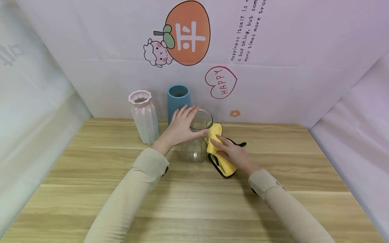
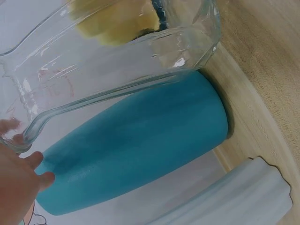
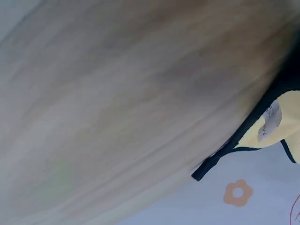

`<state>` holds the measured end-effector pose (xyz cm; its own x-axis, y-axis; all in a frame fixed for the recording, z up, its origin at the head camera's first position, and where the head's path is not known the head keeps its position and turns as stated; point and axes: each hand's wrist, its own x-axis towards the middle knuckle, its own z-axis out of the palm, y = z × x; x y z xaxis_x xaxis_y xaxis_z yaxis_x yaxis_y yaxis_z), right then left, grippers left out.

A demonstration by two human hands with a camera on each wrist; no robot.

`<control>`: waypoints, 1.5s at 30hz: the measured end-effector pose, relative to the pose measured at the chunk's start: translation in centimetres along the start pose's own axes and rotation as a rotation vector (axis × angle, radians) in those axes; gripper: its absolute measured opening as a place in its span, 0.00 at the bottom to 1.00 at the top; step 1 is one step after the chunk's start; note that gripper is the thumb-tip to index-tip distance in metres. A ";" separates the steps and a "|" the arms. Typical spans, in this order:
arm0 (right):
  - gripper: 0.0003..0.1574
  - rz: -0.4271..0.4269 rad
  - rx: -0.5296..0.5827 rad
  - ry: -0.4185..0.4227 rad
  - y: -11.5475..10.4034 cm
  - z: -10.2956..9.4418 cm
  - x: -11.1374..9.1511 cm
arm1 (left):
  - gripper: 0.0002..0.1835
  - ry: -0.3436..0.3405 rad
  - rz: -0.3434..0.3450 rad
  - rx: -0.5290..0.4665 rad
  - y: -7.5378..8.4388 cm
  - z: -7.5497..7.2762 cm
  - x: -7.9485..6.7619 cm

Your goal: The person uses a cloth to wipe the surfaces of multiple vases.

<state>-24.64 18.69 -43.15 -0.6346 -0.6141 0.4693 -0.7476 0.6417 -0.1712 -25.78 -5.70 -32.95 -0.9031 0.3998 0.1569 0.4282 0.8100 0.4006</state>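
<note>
A clear glass vase (image 1: 194, 153) stands upright on the wooden table, its mouth tilted slightly to the right in the head view. My left hand (image 1: 181, 127) grips it near the rim, thumb on the near side and fingers on the far side. In the left wrist view, fingertips of that hand (image 2: 18, 180) show beside the glass rim. My right hand (image 1: 235, 154) holds a yellow cloth (image 1: 227, 166) with black edging, bunched against the vase's right side. The right wrist view shows the cloth's label (image 3: 270, 121), but a blurred surface hides the hand.
Behind the glass vase stands a blue vase (image 1: 178, 101), partly covered by my left hand. A fluted pink-and-white vase (image 1: 146, 123) is to its left. A white printed backdrop (image 1: 273, 91) rises at the table's (image 1: 194, 206) back edge, with white fabric at both sides.
</note>
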 end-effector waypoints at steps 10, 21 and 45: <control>0.33 0.072 0.063 0.063 0.1 -0.6 0.8 | 0.47 0.103 0.005 0.039 -0.1 0.2 -0.3; 0.33 0.026 0.067 0.187 -0.6 -1.8 3.2 | 0.47 -0.007 0.069 -0.007 -0.1 -0.1 -0.2; 0.33 0.091 0.043 0.072 0.2 -1.6 2.0 | 0.49 0.121 -0.019 0.079 0.2 0.0 -0.5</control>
<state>-25.75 18.27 -40.88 -0.6853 -0.5187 0.5113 -0.6966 0.6716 -0.2523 -25.18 -5.73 -32.93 -0.9062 0.3333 0.2601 0.4082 0.8502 0.3326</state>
